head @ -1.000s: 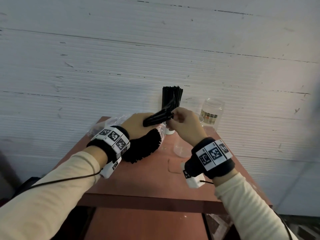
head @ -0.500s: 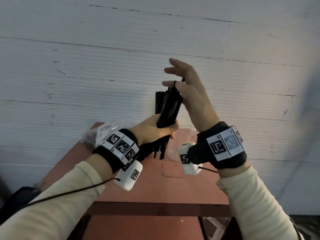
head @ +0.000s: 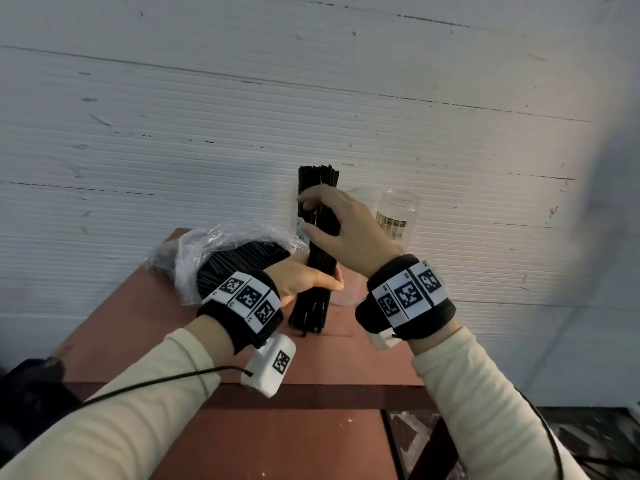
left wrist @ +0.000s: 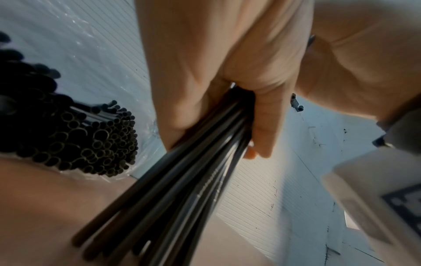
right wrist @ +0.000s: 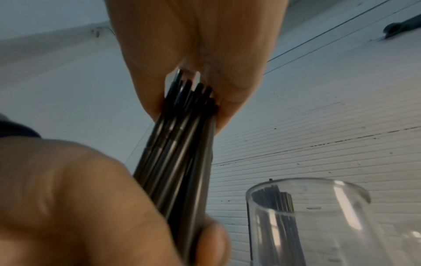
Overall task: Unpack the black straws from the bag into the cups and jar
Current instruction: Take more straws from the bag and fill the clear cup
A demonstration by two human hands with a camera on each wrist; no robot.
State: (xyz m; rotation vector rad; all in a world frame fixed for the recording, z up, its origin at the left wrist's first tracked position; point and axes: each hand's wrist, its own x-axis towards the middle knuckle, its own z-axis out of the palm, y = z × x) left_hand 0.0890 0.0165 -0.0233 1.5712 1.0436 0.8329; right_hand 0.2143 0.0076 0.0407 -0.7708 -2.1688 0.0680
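Left hand point(head: 304, 280): curled round the lower part of a bundle of straws point(head: 317, 271); thumb across the near side, fingers wrapped behind, as the left wrist view shows.
Right hand point(head: 341, 230): closed loosely on the same bundle higher up; thumb on the left side, fingers point(head: 308, 199) arched over the far side; pinching the upper ends in the right wrist view.
Bundle: held nearly upright between both hands, above the table point(head: 221, 323); lower ends uneven and close to the tabletop, touching or not cannot be told.
Bag point(head: 207, 251): clear plastic, lying on the far left of the table, just left of the left hand; open end facing near, a thick mass of black straws inside.
Cup with straws point(head: 318, 174): straws standing upright at the far edge behind the right hand; the cup itself mostly hidden.
Second cup point(right wrist: 307, 216): clear, just right of the bundle in the right wrist view; dark straws seen through it, inside or behind cannot be told.
Jar point(head: 396, 216): clear, labelled, on the far right; looks empty.
Done so far: one cup filled, judging by the upright straws.
Left to do: this bundle to be set down in a container, the jar to be filled, most of the bag to be emptied; likely under halfway.
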